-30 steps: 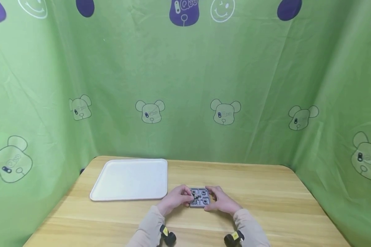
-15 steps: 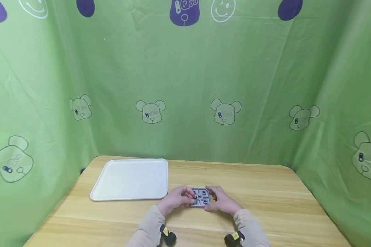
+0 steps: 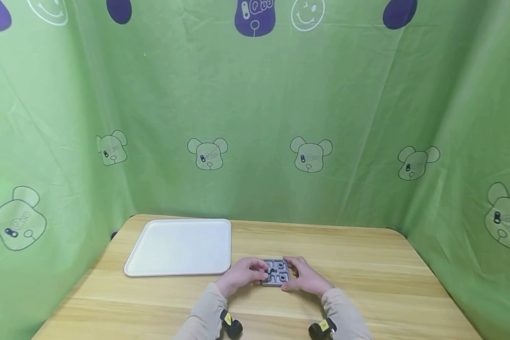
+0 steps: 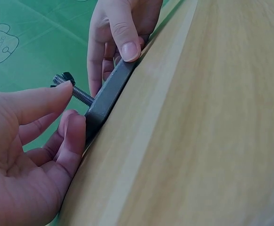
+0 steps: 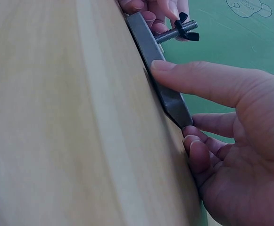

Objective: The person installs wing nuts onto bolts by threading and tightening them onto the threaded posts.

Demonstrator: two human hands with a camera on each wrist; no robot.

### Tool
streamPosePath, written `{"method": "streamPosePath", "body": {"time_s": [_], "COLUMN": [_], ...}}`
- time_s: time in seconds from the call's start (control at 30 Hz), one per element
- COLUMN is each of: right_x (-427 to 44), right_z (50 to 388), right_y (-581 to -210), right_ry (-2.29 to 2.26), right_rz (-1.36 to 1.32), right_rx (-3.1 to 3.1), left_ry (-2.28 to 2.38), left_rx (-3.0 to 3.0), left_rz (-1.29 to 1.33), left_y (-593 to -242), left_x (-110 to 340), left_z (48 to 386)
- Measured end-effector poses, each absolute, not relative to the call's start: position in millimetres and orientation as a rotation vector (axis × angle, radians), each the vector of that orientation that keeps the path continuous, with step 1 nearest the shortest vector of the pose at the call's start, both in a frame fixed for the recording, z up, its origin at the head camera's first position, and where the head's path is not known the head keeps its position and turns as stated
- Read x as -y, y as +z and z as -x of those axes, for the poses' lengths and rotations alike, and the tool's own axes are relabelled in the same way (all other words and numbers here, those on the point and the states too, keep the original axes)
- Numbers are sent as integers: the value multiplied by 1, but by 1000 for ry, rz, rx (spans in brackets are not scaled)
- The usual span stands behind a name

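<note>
A square grey metal plate (image 3: 284, 271) with recesses in its top lies on the table between the hands. From it rises a threaded bolt (image 4: 83, 96), and near the bolt's upper end sits a black wing nut (image 5: 189, 34). My left hand (image 3: 241, 275) has its thumb and fingers at the wing nut; its lower fingers curl beside the plate's left edge. Across the plate, my right hand (image 3: 307, 277) grips the right side, thumb on the near edge and fingers at the far corner. The left fingertips partly hide the plate's left part.
A white rectangular tray (image 3: 178, 248) lies on the wooden table (image 3: 348, 255), left of the plate. Green printed curtains (image 3: 255, 189) hang behind the table and at both sides.
My left fingers have shifted slightly around the wing nut, and the wing nut looks turned. The right hand and the plate stay in place.
</note>
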State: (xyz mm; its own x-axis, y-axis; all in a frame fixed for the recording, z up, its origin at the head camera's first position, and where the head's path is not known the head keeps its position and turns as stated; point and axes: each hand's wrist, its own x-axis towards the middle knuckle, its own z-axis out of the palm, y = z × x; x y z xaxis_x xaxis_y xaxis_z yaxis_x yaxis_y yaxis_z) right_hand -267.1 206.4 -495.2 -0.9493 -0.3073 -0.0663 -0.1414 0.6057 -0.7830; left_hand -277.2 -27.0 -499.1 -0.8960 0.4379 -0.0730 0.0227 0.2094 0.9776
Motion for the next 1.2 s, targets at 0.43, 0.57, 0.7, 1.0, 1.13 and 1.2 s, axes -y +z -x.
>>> {"method": "streamPosePath", "body": {"time_s": [0.43, 0.57, 0.7, 1.0, 1.13, 1.2], "right_x": [-207, -207, -207, -206, -206, -206], "right_z": [268, 268, 268, 268, 267, 267], "right_y": [-496, -496, -496, -495, -495, -494], "right_ry": [-1258, -1255, -1257, -1253, -1262, -1257], "right_rz": [391, 391, 387, 399, 389, 393], "right_rx": [-2635, -2640, -2650, -2655, -2650, -2649], "left_ry": [1734, 1764, 1805, 1798, 1779, 1772], "left_rx": [-2161, -2132, -2109, -2097, -2093, -2093], "left_rz": [-450, -424, -396, -416, -419, -424], "left_y": [-500, -500, -500, -503, -502, -501], "left_x": [26, 26, 26, 26, 26, 27], "left_z": [277, 277, 277, 281, 280, 279]}}
